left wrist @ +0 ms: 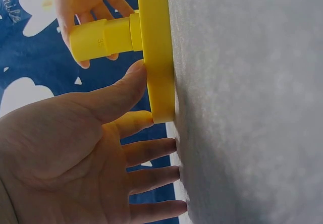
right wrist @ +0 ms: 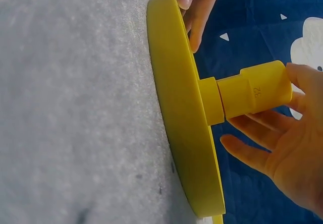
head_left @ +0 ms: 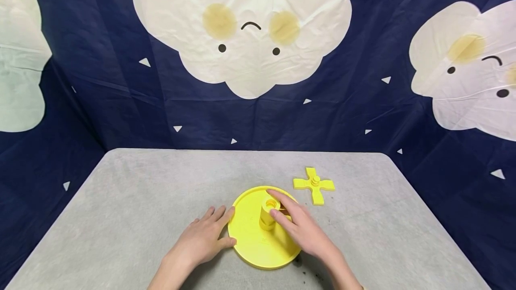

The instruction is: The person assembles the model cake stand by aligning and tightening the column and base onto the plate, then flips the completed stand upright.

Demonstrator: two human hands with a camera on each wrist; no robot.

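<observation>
A round yellow plate with a raised rim lies on the table. From its middle rises a stepped yellow cylinder with a hole in its top, a little tilted in the right wrist view; small raised digits mark its side. My right hand holds this cylinder, thumb near its top and fingers around the far side. At the plate's left edge is my left hand, its thumb and index finger touching the rim. The other left fingers are spread straight, with their tips down at the tabletop.
A flat yellow cross-shaped piece with a threaded-looking stub at its centre lies behind and right of the plate. Dark specks mark the grey table near the right forearm. A navy cloth with cloud prints hangs behind.
</observation>
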